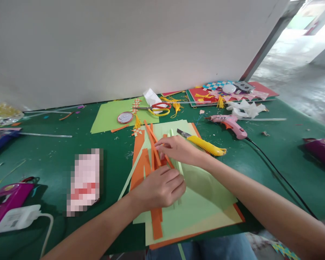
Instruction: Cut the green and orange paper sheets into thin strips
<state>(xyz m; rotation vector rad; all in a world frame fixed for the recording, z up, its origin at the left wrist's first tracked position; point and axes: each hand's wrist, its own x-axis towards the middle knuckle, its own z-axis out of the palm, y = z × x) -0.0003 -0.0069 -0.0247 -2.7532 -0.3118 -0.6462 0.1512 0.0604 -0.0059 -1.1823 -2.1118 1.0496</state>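
Orange paper strips (156,224) and pale green strips (130,177) lie over a stack of light green and orange sheets (206,213). My left hand (164,186) is over the middle of the stack, fingers curled inward; what they hold, if anything, is hidden. Just beyond it, my right hand (178,148) has its fingers bent at the orange strips, thumb and fingertips close around one of them. A yellow utility knife (206,144) rests beside my right hand with its blade out.
Red and yellow scissors (158,108), a round tin (125,117) and yellow tassels (176,107) sit toward the wall. A pink glue gun (233,126) is at right, its cord trailing forward. A blurred pink object (83,182) and purple glue gun (12,198) are at left.
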